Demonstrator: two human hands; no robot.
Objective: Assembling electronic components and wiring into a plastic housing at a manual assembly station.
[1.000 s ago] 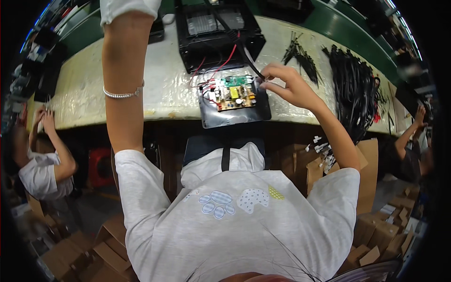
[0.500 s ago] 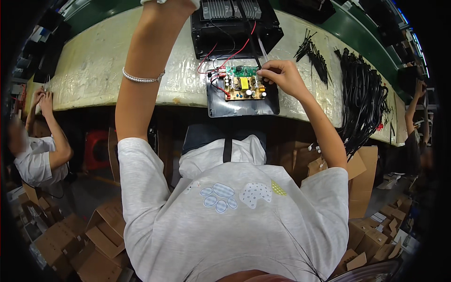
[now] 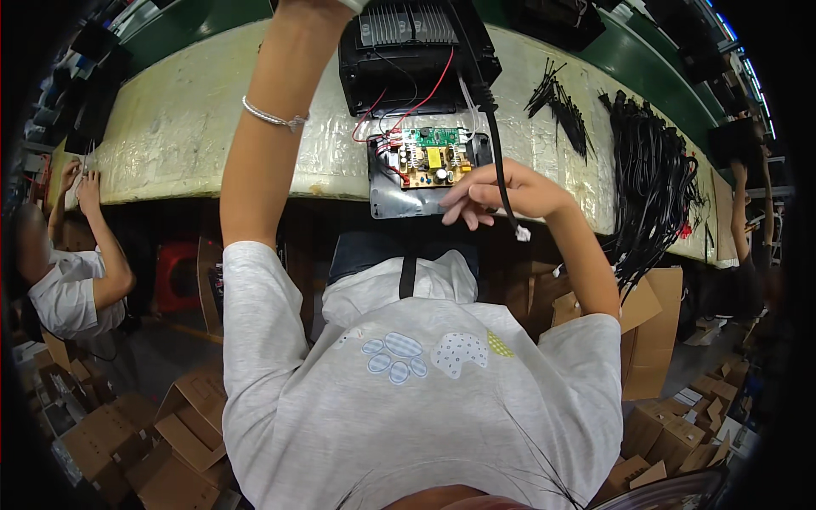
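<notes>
My left arm reaches up past the top edge; only the wrist end of my left hand (image 3: 316,8) shows, beside something white, and its fingers are hidden. Fingers apart, my right hand (image 3: 510,191) hovers over the front right of a black panel (image 3: 408,204). On that panel lies a circuit board (image 3: 416,177) with yellow and green parts and red wires. A black cable (image 3: 495,144) with a white connector (image 3: 522,234) hangs down across my right hand, not gripped. Behind the panel stands a black housing (image 3: 361,72) with a finned metal heat sink (image 3: 408,27).
On the pale, film-covered bench (image 3: 195,127) to the right lie black cable ties (image 3: 561,110) and a big bundle of black cables (image 3: 642,178) hanging over the edge. Cardboard boxes (image 3: 191,412) stand below. Another person (image 3: 81,280) works at the far left, one more at the far right.
My right hand has left the board's upper right corner, moving down and right with its fingers spreading. The black cable now dangles lower, its white connector past the bench edge. The housing shifted slightly left.
</notes>
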